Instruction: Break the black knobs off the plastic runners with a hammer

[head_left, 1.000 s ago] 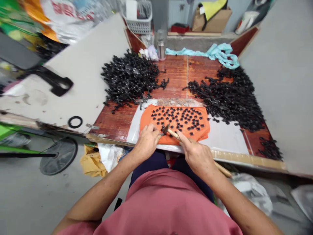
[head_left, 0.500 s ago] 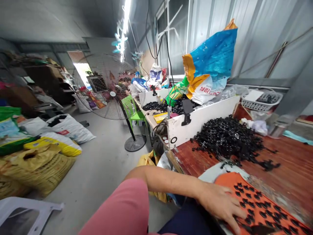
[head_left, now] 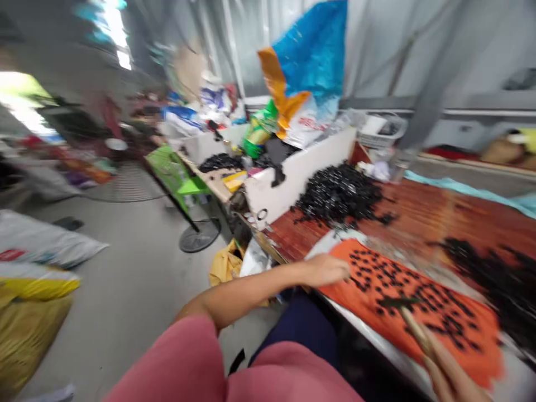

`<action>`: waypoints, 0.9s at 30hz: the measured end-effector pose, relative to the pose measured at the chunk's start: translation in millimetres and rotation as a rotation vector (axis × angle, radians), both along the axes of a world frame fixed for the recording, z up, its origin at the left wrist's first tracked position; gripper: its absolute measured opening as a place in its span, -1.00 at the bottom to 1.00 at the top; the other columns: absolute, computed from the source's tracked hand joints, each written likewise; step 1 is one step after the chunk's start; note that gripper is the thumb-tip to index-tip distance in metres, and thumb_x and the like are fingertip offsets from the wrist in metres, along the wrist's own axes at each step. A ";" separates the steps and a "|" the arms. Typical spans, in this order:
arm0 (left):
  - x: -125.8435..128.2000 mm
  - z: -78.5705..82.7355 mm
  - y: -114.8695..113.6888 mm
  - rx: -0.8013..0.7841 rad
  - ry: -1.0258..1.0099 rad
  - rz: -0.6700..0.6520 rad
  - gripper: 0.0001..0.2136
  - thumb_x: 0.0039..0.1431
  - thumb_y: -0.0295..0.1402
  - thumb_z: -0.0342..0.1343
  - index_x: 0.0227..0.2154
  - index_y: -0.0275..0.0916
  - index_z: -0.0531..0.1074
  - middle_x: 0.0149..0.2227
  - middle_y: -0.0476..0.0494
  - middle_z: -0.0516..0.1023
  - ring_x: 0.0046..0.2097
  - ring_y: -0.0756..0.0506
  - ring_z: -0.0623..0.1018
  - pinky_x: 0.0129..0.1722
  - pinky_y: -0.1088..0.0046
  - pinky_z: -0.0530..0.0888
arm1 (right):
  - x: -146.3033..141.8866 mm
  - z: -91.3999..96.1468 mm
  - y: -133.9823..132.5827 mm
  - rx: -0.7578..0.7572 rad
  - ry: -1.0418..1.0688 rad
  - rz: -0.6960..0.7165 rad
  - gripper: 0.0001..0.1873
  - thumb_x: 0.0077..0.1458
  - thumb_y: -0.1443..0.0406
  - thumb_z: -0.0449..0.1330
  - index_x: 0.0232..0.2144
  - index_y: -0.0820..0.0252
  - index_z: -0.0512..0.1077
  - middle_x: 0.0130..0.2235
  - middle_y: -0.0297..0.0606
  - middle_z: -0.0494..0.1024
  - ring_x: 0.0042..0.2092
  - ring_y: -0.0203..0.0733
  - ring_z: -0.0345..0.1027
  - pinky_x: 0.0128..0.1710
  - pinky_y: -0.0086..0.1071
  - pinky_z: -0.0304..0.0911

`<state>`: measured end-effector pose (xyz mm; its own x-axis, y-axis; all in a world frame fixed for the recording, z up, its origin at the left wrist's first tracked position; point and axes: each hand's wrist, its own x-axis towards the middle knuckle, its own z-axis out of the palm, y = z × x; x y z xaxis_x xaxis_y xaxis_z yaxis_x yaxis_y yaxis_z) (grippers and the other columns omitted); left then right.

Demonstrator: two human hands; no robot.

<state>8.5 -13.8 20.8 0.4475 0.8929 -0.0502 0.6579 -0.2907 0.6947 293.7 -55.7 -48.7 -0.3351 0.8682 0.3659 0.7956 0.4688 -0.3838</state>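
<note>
An orange cloth point(head_left: 364, 315) lies along the front edge of the bench, dotted with many small black plastic pieces point(head_left: 387, 271). At the cloth's left end my left hand point(head_left: 329, 271) rests with its fingers curled closed; motion blur hides what, if anything, is in them. My right hand point(head_left: 450, 371), low at the right, grips the light wooden handle of a tool point(head_left: 416, 329). The tool's dark crosswise head is over the black pieces on the cloth; its exact kind is too blurred to tell.
A heap of black plastic parts point(head_left: 341, 192) sits behind the cloth, beside a white board point(head_left: 301, 178). More black parts point(head_left: 498, 285) lie at the right. Bags, a green chair point(head_left: 195, 187) and a fan's round base point(head_left: 199, 235) are leftward.
The view has swung right, showing more of the bench. My left hand, spread over the black pieces before, is now curled at the cloth's left end. My right hand has come into view with the tool.
</note>
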 end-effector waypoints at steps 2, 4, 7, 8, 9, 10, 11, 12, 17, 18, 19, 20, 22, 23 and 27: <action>-3.7 -8.7 4.0 0.010 -0.107 0.065 -0.78 0.31 -0.39 -0.08 -0.36 -0.23 0.46 -0.28 -0.02 0.58 -0.19 -0.05 0.52 -0.12 0.49 0.41 | 18.4 -1.2 -31.0 -0.084 -0.058 -0.095 -0.44 0.30 0.04 0.07 0.33 -0.47 0.25 -0.11 -0.28 0.69 -0.21 0.14 0.62 -0.54 -0.14 0.47; -1.8 -19.7 10.2 0.000 -0.102 0.158 -0.78 0.29 -0.34 -0.07 -0.44 -0.22 0.39 -0.41 0.01 0.47 -0.30 -0.04 0.45 -0.27 0.48 0.34 | 18.7 -0.7 -49.0 -0.185 -0.112 -0.094 -0.48 0.39 0.16 -0.03 0.33 -0.30 0.30 -0.14 -0.28 0.71 -0.31 0.05 0.64 -0.44 -0.20 0.50; 8.6 -31.9 16.4 -0.018 -0.053 0.221 -0.76 0.28 -0.29 -0.08 -0.50 -0.19 0.30 -0.51 0.04 0.36 -0.38 -0.03 0.38 -0.36 0.46 0.25 | 8.1 -1.7 -52.9 -0.224 -0.140 -0.059 -0.49 0.42 0.27 -0.04 0.35 -0.14 0.29 0.01 -0.25 0.67 -0.19 -0.03 0.65 -0.32 -0.29 0.52; 12.6 -34.0 17.3 -0.017 -0.042 0.223 -0.75 0.28 -0.27 -0.10 -0.50 -0.19 0.29 -0.52 0.04 0.35 -0.40 -0.04 0.37 -0.36 0.45 0.24 | 5.6 -2.8 -51.8 -0.223 -0.132 -0.072 -0.49 0.42 0.30 -0.04 0.35 -0.09 0.29 0.02 -0.23 0.67 -0.17 -0.04 0.65 -0.29 -0.29 0.52; 16.2 -35.2 17.9 -0.018 -0.037 0.215 -0.75 0.29 -0.26 -0.11 -0.50 -0.18 0.28 -0.52 0.04 0.35 -0.40 -0.04 0.37 -0.36 0.45 0.24 | 4.3 -4.1 -50.8 -0.231 -0.125 -0.075 -0.49 0.42 0.31 -0.03 0.35 -0.04 0.29 0.01 -0.21 0.67 -0.15 -0.05 0.64 -0.27 -0.29 0.52; 19.4 -35.7 18.4 -0.022 -0.032 0.206 -0.76 0.29 -0.26 -0.11 -0.48 -0.18 0.30 -0.51 0.04 0.36 -0.40 -0.04 0.37 -0.36 0.45 0.24 | 4.0 -5.6 -50.2 -0.241 -0.118 -0.083 -0.49 0.42 0.31 -0.02 0.35 -0.01 0.29 0.01 -0.19 0.67 -0.15 -0.05 0.64 -0.25 -0.30 0.51; 22.0 -35.8 18.9 -0.030 -0.025 0.200 -0.77 0.27 -0.25 -0.09 -0.46 -0.18 0.33 -0.50 0.04 0.39 -0.40 -0.04 0.38 -0.35 0.45 0.24 | 4.5 -7.1 -50.2 -0.257 -0.111 -0.090 -0.49 0.41 0.31 -0.02 0.35 0.02 0.29 0.01 -0.18 0.67 -0.14 -0.05 0.64 -0.24 -0.30 0.51; 24.1 -35.7 19.5 -0.038 -0.011 0.199 -0.80 0.26 -0.25 -0.05 -0.43 -0.18 0.36 -0.48 0.04 0.41 -0.40 -0.04 0.38 -0.35 0.45 0.24 | 5.4 -8.6 -50.5 -0.276 -0.103 -0.092 -0.49 0.41 0.30 -0.01 0.35 0.03 0.29 0.02 -0.17 0.67 -0.13 -0.05 0.64 -0.22 -0.30 0.51; 29.6 -37.8 21.4 0.005 0.162 0.254 -0.80 0.22 -0.19 0.06 -0.40 -0.18 0.45 -0.48 0.01 0.47 -0.42 -0.06 0.40 -0.36 0.44 0.20 | 8.8 -11.9 -51.8 -0.352 -0.070 -0.090 -0.49 0.43 0.30 0.00 0.37 -0.01 0.27 0.07 -0.17 0.64 -0.03 -0.04 0.60 -0.12 -0.28 0.48; 30.3 -39.2 21.5 0.014 0.194 0.254 -0.79 0.24 -0.19 0.05 -0.41 -0.18 0.45 -0.49 0.01 0.47 -0.42 -0.06 0.41 -0.37 0.43 0.19 | 8.7 -12.0 -51.6 -0.359 -0.070 -0.092 -0.49 0.43 0.30 0.01 0.36 -0.01 0.27 0.07 -0.16 0.64 -0.02 -0.03 0.60 -0.11 -0.28 0.48; 31.0 -40.9 21.4 0.017 0.219 0.249 -0.78 0.25 -0.18 0.04 -0.41 -0.18 0.45 -0.49 0.00 0.47 -0.42 -0.07 0.41 -0.37 0.43 0.18 | 8.5 -12.2 -51.2 -0.364 -0.068 -0.094 -0.49 0.42 0.30 0.02 0.36 0.00 0.27 0.07 -0.15 0.64 -0.02 -0.02 0.60 -0.11 -0.27 0.48; 31.7 -42.7 21.1 0.017 0.239 0.243 -0.77 0.27 -0.18 0.03 -0.40 -0.18 0.46 -0.49 -0.01 0.48 -0.42 -0.08 0.42 -0.38 0.43 0.18 | 8.3 -12.4 -50.9 -0.367 -0.065 -0.094 -0.49 0.42 0.30 0.02 0.36 0.01 0.28 0.07 -0.14 0.64 -0.01 -0.01 0.60 -0.10 -0.26 0.48; 33.1 -45.9 20.4 0.014 0.269 0.234 -0.75 0.29 -0.16 0.01 -0.38 -0.17 0.48 -0.49 -0.02 0.50 -0.42 -0.09 0.44 -0.38 0.43 0.18 | 8.1 -13.2 -50.6 -0.371 -0.055 -0.092 -0.49 0.42 0.30 0.02 0.36 0.02 0.28 0.08 -0.13 0.63 0.00 -0.01 0.59 -0.08 -0.25 0.48; 33.9 -47.0 20.0 0.016 0.285 0.232 -0.74 0.30 -0.16 0.00 -0.37 -0.17 0.49 -0.48 -0.03 0.52 -0.41 -0.09 0.45 -0.39 0.42 0.18 | 8.1 -13.6 -50.6 -0.370 -0.047 -0.091 -0.49 0.42 0.31 0.03 0.36 0.02 0.28 0.09 -0.13 0.62 0.00 -0.01 0.59 -0.07 -0.25 0.48; 37.5 -47.2 18.1 0.040 0.383 0.231 -0.71 0.34 -0.14 -0.02 -0.35 -0.16 0.51 -0.44 -0.07 0.57 -0.36 -0.12 0.51 -0.38 0.41 0.19 | 8.9 -14.3 -51.1 -0.362 -0.036 -0.091 -0.48 0.41 0.31 0.04 0.36 0.01 0.29 0.11 -0.13 0.61 0.01 -0.01 0.59 -0.03 -0.23 0.48</action>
